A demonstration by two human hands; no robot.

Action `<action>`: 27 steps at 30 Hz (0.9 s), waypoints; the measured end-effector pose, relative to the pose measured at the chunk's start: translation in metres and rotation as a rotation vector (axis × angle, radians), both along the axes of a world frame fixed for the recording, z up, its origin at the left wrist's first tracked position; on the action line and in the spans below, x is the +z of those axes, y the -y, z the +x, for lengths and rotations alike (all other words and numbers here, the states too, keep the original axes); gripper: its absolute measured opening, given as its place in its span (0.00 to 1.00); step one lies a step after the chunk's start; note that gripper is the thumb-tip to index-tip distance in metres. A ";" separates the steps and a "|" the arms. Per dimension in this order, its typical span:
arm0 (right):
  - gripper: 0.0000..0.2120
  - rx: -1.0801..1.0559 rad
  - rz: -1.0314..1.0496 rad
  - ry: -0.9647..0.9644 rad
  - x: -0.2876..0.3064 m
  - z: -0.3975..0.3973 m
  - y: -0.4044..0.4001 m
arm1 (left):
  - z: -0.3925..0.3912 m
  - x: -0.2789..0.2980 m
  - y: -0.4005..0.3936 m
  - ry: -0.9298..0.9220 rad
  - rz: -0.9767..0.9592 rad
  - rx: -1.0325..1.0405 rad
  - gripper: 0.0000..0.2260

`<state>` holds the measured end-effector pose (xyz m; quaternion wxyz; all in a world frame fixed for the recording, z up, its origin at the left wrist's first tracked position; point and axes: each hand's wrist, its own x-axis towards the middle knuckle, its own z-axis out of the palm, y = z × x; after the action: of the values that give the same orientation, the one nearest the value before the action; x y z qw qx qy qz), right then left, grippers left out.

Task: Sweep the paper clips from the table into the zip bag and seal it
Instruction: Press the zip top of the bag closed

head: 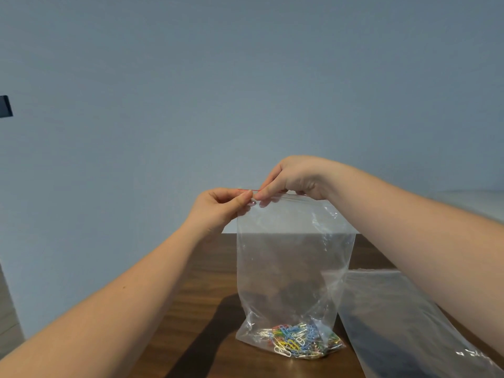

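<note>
A clear zip bag [289,257] stands upright on the wooden table [201,309], held up by its top edge with a thin red zip line. Several coloured paper clips [298,341] lie in a heap at the bottom of the bag. My left hand [218,207] pinches the bag's top left corner between thumb and fingers. My right hand [293,180] pinches the zip strip just right of it, with its fingertips almost touching those of the left hand. I see no loose clips on the table.
A second clear plastic bag [403,323] lies flat on the table to the right, partly under my right forearm. A blue-grey wall stands close behind the table's far edge. A dark object [5,106] is mounted on the wall at far left.
</note>
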<state>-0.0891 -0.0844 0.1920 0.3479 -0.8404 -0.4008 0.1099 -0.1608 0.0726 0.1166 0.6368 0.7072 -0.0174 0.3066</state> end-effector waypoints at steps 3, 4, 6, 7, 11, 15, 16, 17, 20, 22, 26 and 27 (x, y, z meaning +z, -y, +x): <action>0.05 -0.012 0.005 0.000 0.001 -0.001 -0.001 | -0.002 0.001 0.001 0.000 -0.041 -0.007 0.06; 0.05 -0.012 0.009 -0.003 0.001 -0.002 -0.002 | -0.003 0.001 0.001 -0.001 -0.054 0.001 0.06; 0.05 -0.016 0.011 -0.015 0.000 -0.002 -0.003 | -0.004 0.001 0.001 -0.003 -0.070 -0.010 0.05; 0.05 -0.020 0.006 -0.021 0.000 -0.003 -0.003 | -0.004 0.001 0.000 -0.002 -0.069 -0.026 0.05; 0.06 -0.039 0.001 -0.031 0.000 -0.006 -0.004 | -0.005 0.002 -0.001 0.022 -0.054 -0.035 0.05; 0.06 -0.041 0.048 -0.039 -0.001 -0.009 -0.004 | -0.004 0.003 0.001 0.042 -0.049 -0.009 0.04; 0.06 -0.040 0.055 -0.037 -0.001 -0.009 -0.004 | -0.004 0.002 0.001 0.046 -0.052 -0.003 0.04; 0.07 -0.040 0.059 -0.035 -0.001 -0.009 -0.005 | -0.004 0.002 0.001 0.052 -0.055 0.001 0.04; 0.07 -0.029 0.078 -0.014 -0.003 -0.008 -0.007 | -0.003 0.001 0.000 0.045 -0.034 0.019 0.04; 0.06 -0.013 0.091 0.004 -0.005 -0.006 -0.009 | -0.002 0.000 -0.001 0.040 -0.013 0.036 0.05; 0.05 0.033 0.109 0.061 -0.005 -0.004 -0.010 | -0.001 0.002 -0.003 0.059 -0.011 0.079 0.06; 0.05 0.040 0.110 0.081 -0.005 -0.003 -0.010 | -0.001 0.003 -0.004 0.059 -0.012 0.092 0.07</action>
<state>-0.0921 -0.0745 0.1868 0.3747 -0.8155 -0.4368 0.0609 -0.1621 0.0771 0.1192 0.6257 0.6940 -0.0019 0.3562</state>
